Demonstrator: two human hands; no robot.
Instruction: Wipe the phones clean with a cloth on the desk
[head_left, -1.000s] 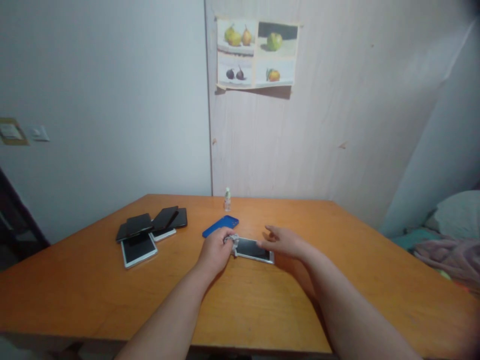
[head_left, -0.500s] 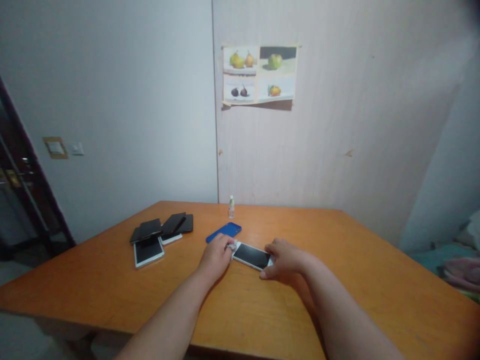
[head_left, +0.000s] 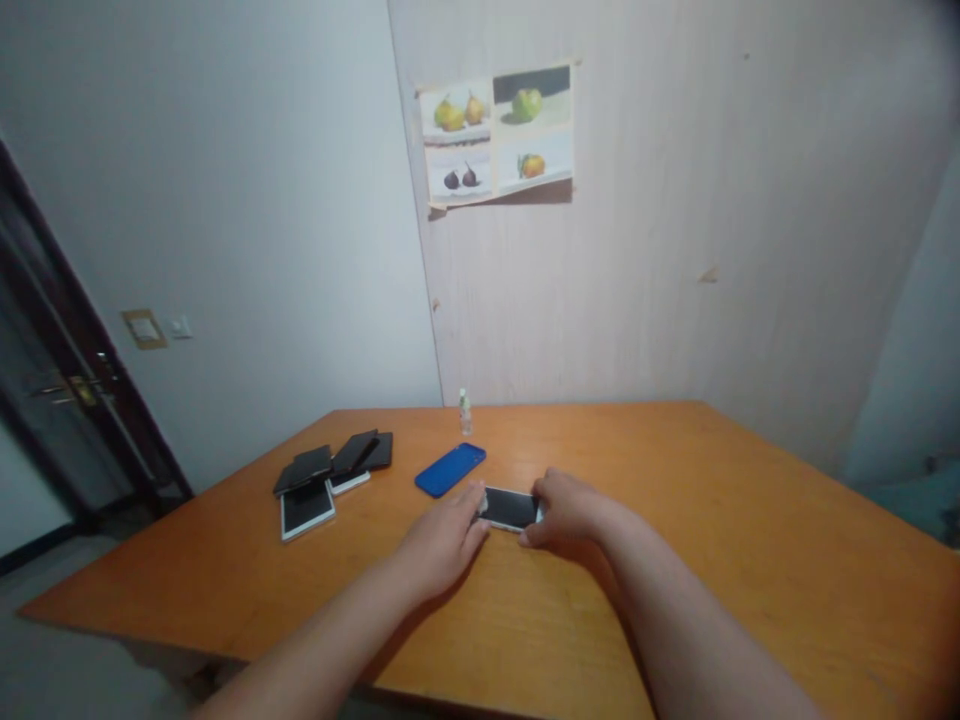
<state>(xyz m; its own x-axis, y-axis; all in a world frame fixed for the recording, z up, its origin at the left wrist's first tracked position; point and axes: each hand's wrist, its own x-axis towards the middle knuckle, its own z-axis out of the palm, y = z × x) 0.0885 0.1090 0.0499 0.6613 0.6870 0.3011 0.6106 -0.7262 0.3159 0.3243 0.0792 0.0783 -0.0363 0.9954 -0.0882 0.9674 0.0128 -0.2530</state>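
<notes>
Phone (head_left: 510,509) face up, long axis sideways

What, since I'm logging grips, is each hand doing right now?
Left hand: closed on the left end of the phone, with a pale scrap, perhaps cloth.
Right hand: closed on the phone's right end.

Orange-brown tabletop (head_left: 637,475) bearing items I observe in black, white and blue.
From my distant station I note a phone (head_left: 511,509), black-screened and white-edged; a phone-shaped item (head_left: 451,469), deep blue; a tablet (head_left: 308,509), black-faced and white-rimmed; and a four-panel wall print (head_left: 497,136), its painted fruits yellow-green, green, dark purple and orange.
</notes>
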